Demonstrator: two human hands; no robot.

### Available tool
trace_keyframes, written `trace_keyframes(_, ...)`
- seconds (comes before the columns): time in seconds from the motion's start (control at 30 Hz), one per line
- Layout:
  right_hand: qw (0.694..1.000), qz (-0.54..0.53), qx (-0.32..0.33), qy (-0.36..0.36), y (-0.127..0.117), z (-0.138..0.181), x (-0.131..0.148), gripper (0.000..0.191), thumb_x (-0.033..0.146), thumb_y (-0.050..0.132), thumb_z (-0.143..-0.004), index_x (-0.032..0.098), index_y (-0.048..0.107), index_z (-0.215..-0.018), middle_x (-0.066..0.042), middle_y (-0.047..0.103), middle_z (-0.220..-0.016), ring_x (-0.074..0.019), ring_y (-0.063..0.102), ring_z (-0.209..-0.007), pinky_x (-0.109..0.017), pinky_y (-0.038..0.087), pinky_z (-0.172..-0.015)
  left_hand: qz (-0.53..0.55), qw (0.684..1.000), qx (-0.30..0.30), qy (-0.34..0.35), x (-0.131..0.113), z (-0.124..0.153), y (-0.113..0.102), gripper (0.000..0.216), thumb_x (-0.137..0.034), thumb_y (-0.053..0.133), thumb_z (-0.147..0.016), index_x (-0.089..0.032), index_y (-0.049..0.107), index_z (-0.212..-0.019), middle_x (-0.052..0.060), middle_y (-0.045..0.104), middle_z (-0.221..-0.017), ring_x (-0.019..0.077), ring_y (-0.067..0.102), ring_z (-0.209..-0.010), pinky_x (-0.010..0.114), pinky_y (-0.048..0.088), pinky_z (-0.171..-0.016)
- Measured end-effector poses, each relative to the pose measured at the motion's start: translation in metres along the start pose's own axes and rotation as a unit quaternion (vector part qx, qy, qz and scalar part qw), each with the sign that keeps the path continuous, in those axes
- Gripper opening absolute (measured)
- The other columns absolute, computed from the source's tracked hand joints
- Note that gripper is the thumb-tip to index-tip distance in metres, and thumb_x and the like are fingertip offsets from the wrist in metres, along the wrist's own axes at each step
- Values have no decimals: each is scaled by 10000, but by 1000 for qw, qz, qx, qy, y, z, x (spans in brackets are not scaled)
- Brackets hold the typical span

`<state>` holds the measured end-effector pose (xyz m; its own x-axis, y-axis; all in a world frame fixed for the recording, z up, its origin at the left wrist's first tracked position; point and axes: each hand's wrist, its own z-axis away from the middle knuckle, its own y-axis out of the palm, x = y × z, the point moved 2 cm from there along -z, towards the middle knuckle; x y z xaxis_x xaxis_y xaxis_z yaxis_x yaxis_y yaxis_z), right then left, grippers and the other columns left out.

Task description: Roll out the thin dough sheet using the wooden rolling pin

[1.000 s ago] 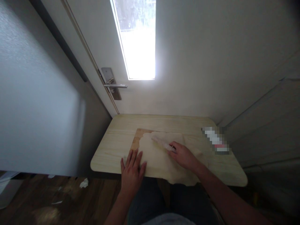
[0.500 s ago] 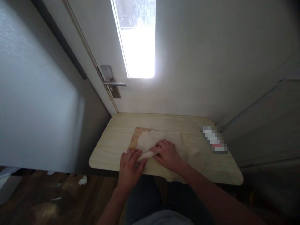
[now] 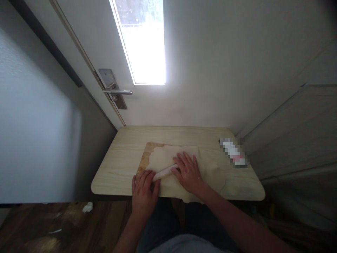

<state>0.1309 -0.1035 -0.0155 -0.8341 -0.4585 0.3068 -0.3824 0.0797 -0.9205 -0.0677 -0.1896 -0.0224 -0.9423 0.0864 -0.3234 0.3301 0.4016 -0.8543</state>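
A wide, thin sheet of pale dough point(image 3: 161, 157) with a wavy edge lies over a wooden board and hangs past the table's front edge. A light rolling pin point(image 3: 165, 172) rests slantwise on it, its middle showing between my hands. My left hand point(image 3: 144, 185) is closed over the pin's lower left end, fingers bent and thumb on the near side. On the pin's upper right end lies my right hand point(image 3: 187, 172), fingers stretched and spread over the dough, thumb apart. Both ends of the pin are hidden under my hands.
The wooden board point(image 3: 144, 160) shows at the dough's left side. A pale wood-grain table point(image 3: 116, 165) stands against a white door with a metal handle point(image 3: 118, 92). At the table's right lies a blurred-out flat object point(image 3: 233, 152). Crumpled white paper point(image 3: 87, 207) is on the floor.
The view has shifted slightly, moving the scene left. My right hand's fingers have stretched and spread from a curled grip, and more of the rolling pin shows. My left hand remains on its end.
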Motion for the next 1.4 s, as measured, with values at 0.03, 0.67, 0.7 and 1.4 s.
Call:
trace_keyframes(0.03, 1000, 4, -5, -1, 1, 0, 1, 455, 490, 419, -998, 251, 575, -1352, -77, 494, -1491, -302, 345, -1422, -567, 121, -1180, -8, 1000, 2, -1, -3, -2, -1, 323, -375, 569, -926, -223, 614, -1208, 103, 666, -1266, 284, 560, -1236, 557, 257, -1141)
trace_keyframes(0.67, 1000, -3, 0, -4, 0, -37, 7, 508, 519, 422, -990, 210, 557, -1369, -99, 505, -1478, -305, 381, -1389, -505, 230, -1145, -61, 997, 42, 15, -9, -40, 1, 371, -452, 583, -907, -241, 642, -1207, 98, 661, -1296, 321, 528, -1260, 593, 281, -1106)
trace_keyframes(0.7, 1000, -4, 1, -6, 1, -40, 8, 507, 518, 421, -990, 211, 555, -1371, -100, 506, -1478, -307, 382, -1388, -506, 232, -1142, -63, 997, 40, 15, -8, -41, 2, 380, -461, 586, -904, -239, 643, -1207, 100, 661, -1296, 325, 529, -1258, 590, 291, -1099)
trace_keyframes(1.4, 1000, 12, 4, -1, 7, -63, 12, 498, 467, 437, -979, 217, 518, -1401, -84, 517, -1469, -305, 382, -1374, -496, 198, -1138, -64, 996, 56, 15, -1, -51, 7, 408, -474, 499, -956, -275, 628, -1288, 62, 602, -1397, 305, 496, -1309, 518, 342, -1084)
